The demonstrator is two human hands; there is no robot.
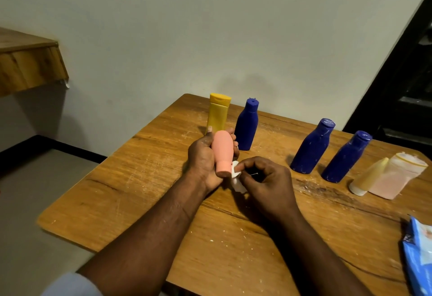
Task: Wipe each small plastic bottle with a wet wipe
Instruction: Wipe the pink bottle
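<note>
Above a scuffed wooden table (117, 202), the left hand (203, 159) curled around a small peach-pink plastic bottle (223, 149), its fingers mostly hidden behind it. The bottle's long axis ran near upright, cap end pointing down toward the viewer and rounded base up and away. Just right of the cap, the right hand (268, 179) pinched a crumpled white wet wipe (235, 174) against it, fingertips covering much of the wipe, and at the far right a blue wipe packet (418, 253) was cut off by the frame.

Blue pack (418, 254) partly off rt edge.
</note>
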